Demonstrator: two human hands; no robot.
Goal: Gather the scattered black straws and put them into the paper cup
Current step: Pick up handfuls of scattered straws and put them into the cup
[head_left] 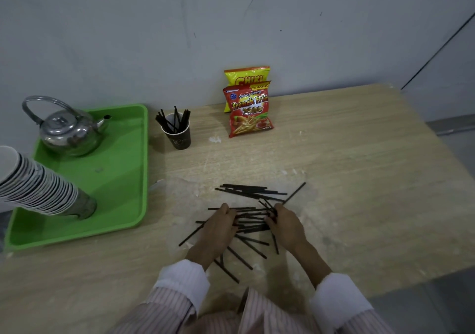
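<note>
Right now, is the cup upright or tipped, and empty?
Upright and not empty. The cup stands on its base on the table, mouth up, with several straws sticking out of it.

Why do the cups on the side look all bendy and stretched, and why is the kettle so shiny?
In the head view, the wide-angle lens stretches the edges, so the stack of cups leans and smears; the metal kettle mirrors the room light as bright glare; the light is dim and soft, with faint shadows under the hands among the black straws.

Left hand (218,233) palm down, right hand (285,227) opposite, fingers (270,222) curled inward, wrists angled together
</note>
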